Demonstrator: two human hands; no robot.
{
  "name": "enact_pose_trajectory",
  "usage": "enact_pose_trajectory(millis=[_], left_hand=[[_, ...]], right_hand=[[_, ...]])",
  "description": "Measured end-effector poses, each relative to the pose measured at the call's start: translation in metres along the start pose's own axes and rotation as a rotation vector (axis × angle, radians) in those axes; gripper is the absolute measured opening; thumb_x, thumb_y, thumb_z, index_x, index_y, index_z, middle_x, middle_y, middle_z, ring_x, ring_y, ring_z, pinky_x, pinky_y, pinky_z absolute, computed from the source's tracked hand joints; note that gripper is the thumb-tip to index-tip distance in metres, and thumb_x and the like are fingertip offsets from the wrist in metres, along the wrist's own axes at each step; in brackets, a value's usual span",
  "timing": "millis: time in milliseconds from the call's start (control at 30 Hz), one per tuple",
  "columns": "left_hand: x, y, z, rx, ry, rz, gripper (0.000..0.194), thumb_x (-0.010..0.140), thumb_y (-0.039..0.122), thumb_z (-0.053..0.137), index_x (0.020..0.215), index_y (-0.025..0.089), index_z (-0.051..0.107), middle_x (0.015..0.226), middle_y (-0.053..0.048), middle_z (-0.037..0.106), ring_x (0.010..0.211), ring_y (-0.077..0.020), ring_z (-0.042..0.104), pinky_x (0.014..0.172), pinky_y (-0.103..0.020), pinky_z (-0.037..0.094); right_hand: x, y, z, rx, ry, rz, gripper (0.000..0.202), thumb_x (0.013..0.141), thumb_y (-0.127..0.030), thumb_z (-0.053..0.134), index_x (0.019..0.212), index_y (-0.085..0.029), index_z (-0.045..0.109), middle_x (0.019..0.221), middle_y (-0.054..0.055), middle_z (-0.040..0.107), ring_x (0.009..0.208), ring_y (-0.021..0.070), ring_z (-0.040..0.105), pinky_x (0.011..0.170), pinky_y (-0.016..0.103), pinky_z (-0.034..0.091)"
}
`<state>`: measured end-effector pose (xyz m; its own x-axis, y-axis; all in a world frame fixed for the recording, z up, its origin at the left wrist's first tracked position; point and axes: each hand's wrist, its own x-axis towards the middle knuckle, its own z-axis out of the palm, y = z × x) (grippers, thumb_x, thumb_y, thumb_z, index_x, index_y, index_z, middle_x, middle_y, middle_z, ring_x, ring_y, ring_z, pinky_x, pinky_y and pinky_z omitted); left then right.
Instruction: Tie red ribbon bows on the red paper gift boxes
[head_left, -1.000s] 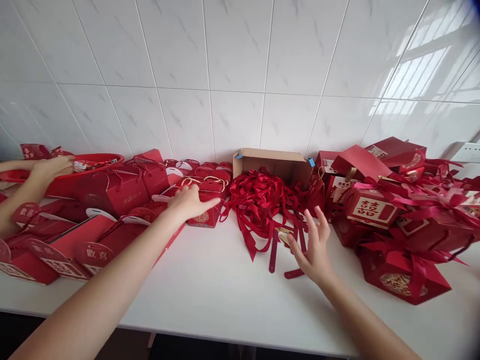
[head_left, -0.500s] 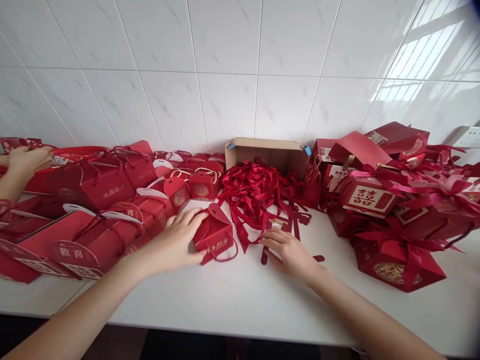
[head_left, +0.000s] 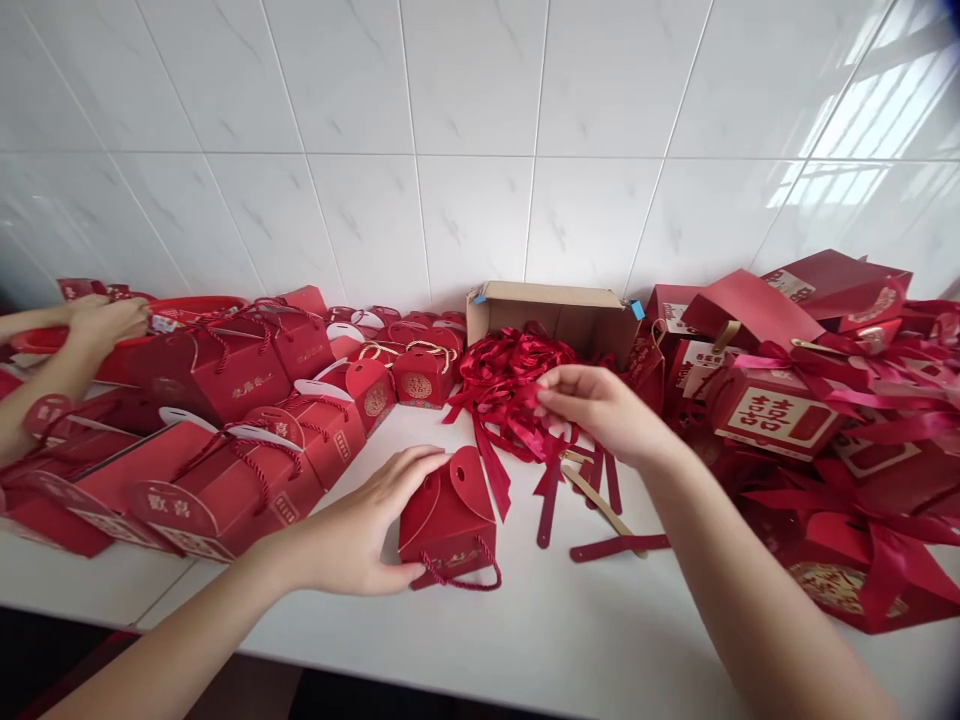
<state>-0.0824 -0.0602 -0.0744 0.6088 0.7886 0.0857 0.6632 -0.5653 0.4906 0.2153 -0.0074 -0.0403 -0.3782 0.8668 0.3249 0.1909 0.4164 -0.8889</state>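
My left hand (head_left: 364,530) is wrapped round the left side of a small red gift box (head_left: 450,515), which stands upright on the white table. The box has a rounded folded top and a twisted red cord handle hanging over its front. At the edge of a heap of red satin ribbons (head_left: 517,375), my right hand (head_left: 592,405) has thumb and forefinger pinched on a ribbon. Below that hand lie several dark red strap handles (head_left: 550,505) and a gold strap (head_left: 600,500).
An open cardboard box (head_left: 555,298) stands behind the ribbons. Rows of red gift boxes (head_left: 225,375) fill the left side. Ribbon-tied boxes (head_left: 780,410) are piled at right. Another person's hands (head_left: 109,320) reach over a red basin (head_left: 199,308) at far left.
My right hand has risen from the straps to the ribbon heap and now pinches there. My left hand has brought the gift box nearer me. The view has shifted slightly left.
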Motion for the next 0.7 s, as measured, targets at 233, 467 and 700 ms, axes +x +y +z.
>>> enact_pose_trajectory(millis=[233,467,700], left_hand=[[0.023,0.020,-0.007,-0.192,0.258,-0.050,0.057,0.088,0.042,0.057,0.141,0.030,0.041,0.154,-0.007,0.033,0.144,-0.0299,0.026,0.115,-0.049,0.028],[0.053,0.074,0.004,-0.529,0.215,0.039,0.035,0.090,0.037,0.057,0.124,0.029,0.053,0.112,-0.004,0.063,0.104,-0.0210,0.060,0.088,-0.032,0.050],[0.013,0.115,0.051,-0.806,0.060,-0.161,0.046,0.092,0.058,0.039,0.081,0.020,0.062,0.062,0.000,0.046,0.056,-0.0126,0.046,0.054,-0.025,0.038]], right_hand=[[-0.020,-0.043,0.001,0.469,-0.133,0.108,0.019,0.084,-0.033,0.067,0.081,-0.014,0.064,0.061,-0.003,0.051,0.047,0.0041,0.037,0.042,0.018,0.026],[-0.032,-0.053,0.007,0.487,-0.193,0.043,0.024,0.083,-0.029,0.067,0.100,-0.023,0.051,0.066,-0.004,0.064,0.042,0.0053,0.048,0.039,0.016,0.036],[-0.034,-0.060,-0.031,0.289,0.384,-0.106,0.025,0.084,-0.038,0.048,0.104,-0.029,0.060,0.121,0.000,0.060,0.078,0.0110,0.067,0.052,0.022,0.045]])
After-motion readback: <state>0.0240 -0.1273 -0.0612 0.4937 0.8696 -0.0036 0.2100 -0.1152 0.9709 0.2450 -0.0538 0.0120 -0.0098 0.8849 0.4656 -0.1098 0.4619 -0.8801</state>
